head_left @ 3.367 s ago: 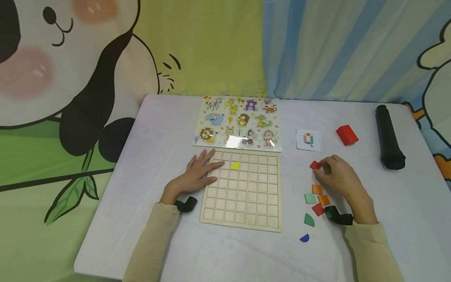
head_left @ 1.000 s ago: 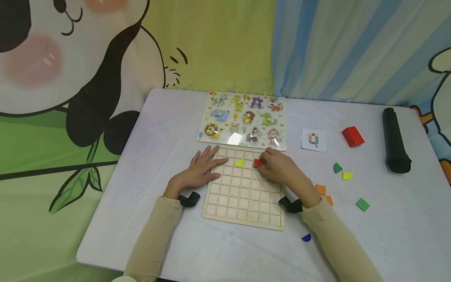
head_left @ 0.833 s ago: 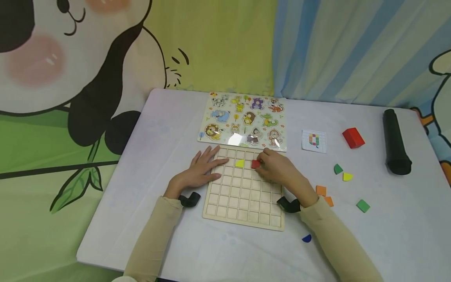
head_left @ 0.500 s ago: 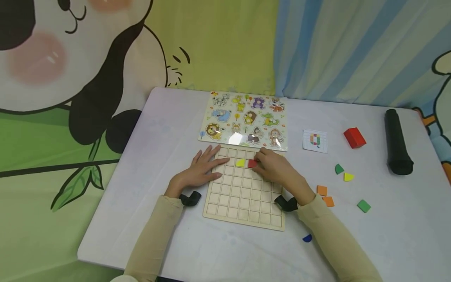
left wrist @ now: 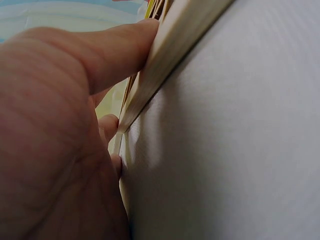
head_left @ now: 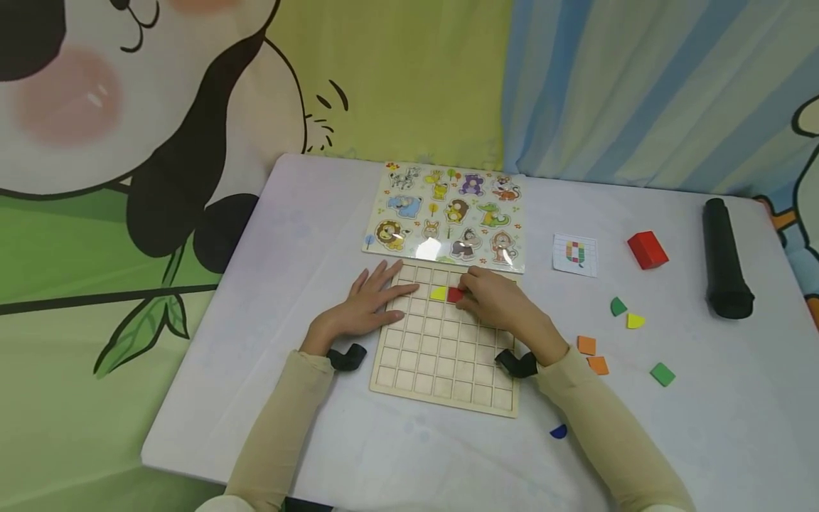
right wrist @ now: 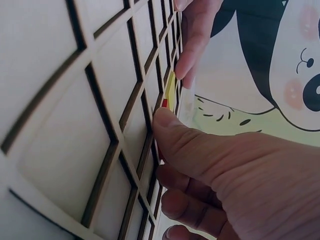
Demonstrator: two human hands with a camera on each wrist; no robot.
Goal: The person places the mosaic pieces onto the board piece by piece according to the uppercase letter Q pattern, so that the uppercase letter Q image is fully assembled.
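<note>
A wooden grid board [head_left: 441, 370] lies on the table, with a yellow tile [head_left: 438, 293] in a cell of its second row. Just right of that tile, my right hand [head_left: 505, 302] pinches a red square tile [head_left: 455, 295] between thumb and fingers, down at the board. In the right wrist view only a sliver of the red tile [right wrist: 164, 103] shows past the thumb. My left hand [head_left: 361, 309] rests spread on the board's left edge. In the left wrist view its thumb [left wrist: 120, 50] lies against the board's wooden side [left wrist: 165, 55].
Right of the board lie two orange tiles [head_left: 586, 345], a green square [head_left: 662, 374], a green quarter tile [head_left: 618, 306], a yellow one [head_left: 635, 321] and a blue half-round [head_left: 559, 432]. Behind are an animal puzzle [head_left: 444, 213], pattern card [head_left: 575, 255], red block [head_left: 648, 249] and black cylinder [head_left: 727, 259].
My right hand took the red tile from the table's right side to the board, then slid it left until it sits beside the yellow tile. My left hand stays on the edge.
</note>
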